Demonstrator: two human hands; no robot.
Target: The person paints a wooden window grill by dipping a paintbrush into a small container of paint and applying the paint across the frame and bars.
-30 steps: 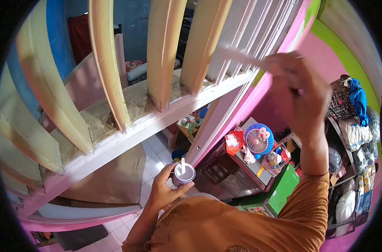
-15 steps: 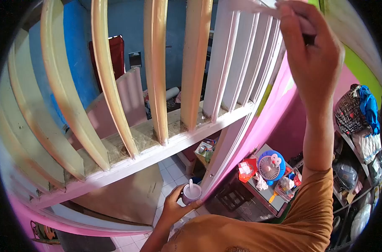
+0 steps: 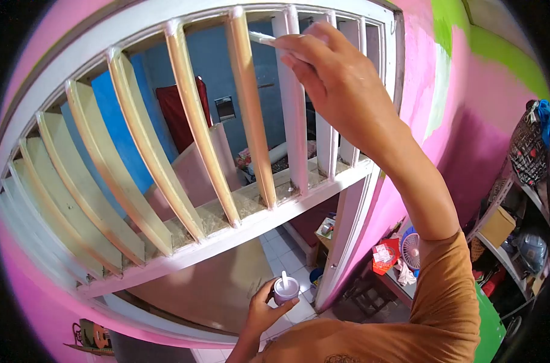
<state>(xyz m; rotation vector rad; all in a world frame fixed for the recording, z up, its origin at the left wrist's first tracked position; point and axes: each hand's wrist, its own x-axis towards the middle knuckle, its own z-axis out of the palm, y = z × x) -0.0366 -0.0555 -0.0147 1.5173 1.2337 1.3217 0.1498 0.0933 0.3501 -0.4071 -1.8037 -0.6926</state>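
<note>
My left hand (image 3: 266, 314) is wrapped round a small cup (image 3: 286, 291) of whitish paint, in which a white stick (image 3: 284, 279) stands. Raised near the top of the window frame, my right hand (image 3: 323, 66) pinches a brush (image 3: 261, 38) whose tip is close to a cream-coloured slat (image 3: 249, 103). To the right of that slat, the slats are white, like the one (image 3: 296, 121) partly behind my right hand. More cream slats stand to the left, along a white sill (image 3: 245, 233).
A pink wall (image 3: 417, 145) rises to the right of the frame. Lower right, a fan (image 3: 411, 248) and a red packet (image 3: 386, 254) sit on a cabinet beside a loaded shelf (image 3: 505, 254). A wooden panel (image 3: 208, 284) lies below the sill.
My right hand has moved left with the brush, from the white slats to a cream one. The view has shifted, showing the frame's top edge. My left hand still holds the cup.
</note>
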